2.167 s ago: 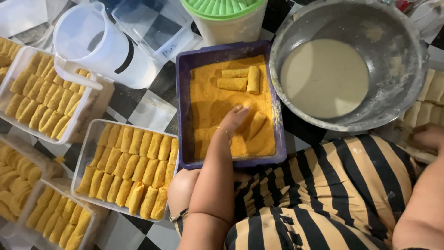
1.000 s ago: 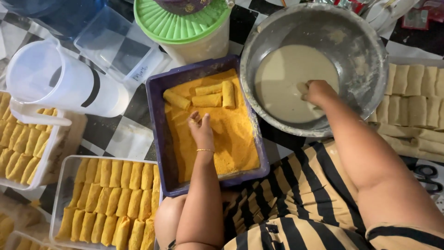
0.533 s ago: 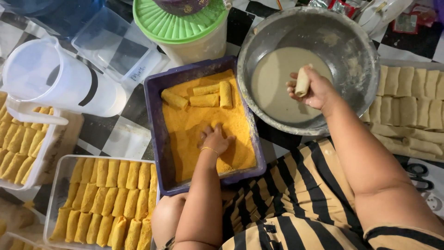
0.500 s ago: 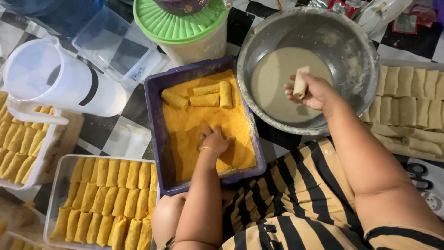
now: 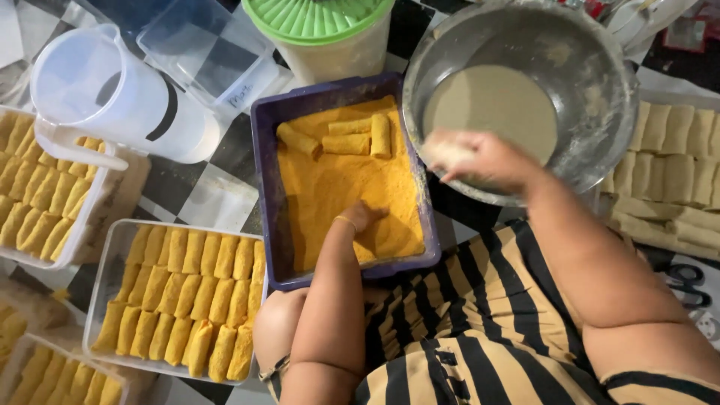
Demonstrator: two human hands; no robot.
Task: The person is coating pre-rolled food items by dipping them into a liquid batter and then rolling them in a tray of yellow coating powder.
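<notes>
My left hand (image 5: 364,217) rests in the orange breadcrumbs (image 5: 330,187) of a purple tray (image 5: 263,157), fingers curled into the crumbs; whether it holds anything is hidden. Three crumbed rolls (image 5: 346,139) lie at the tray's far end. My right hand (image 5: 480,159) grips a pale batter-wet roll (image 5: 444,154) over the near left rim of a metal bowl (image 5: 607,82), between the bowl and the tray. Beige batter (image 5: 499,105) fills the bowl's bottom.
Plain uncoated rolls (image 5: 675,165) lie in rows at the right. A clear tray (image 5: 101,262) of crumbed rolls sits at the near left, with more trays (image 5: 45,195) beyond. A white jug (image 5: 112,97), a clear box (image 5: 202,52) and a green-lidded tub (image 5: 322,22) stand behind. Scissors (image 5: 686,281) lie at the right.
My right hand went into the batter bowl, lifted a roll out and carried it left toward the purple tray. My left hand slid nearer in the crumbs and curled.
</notes>
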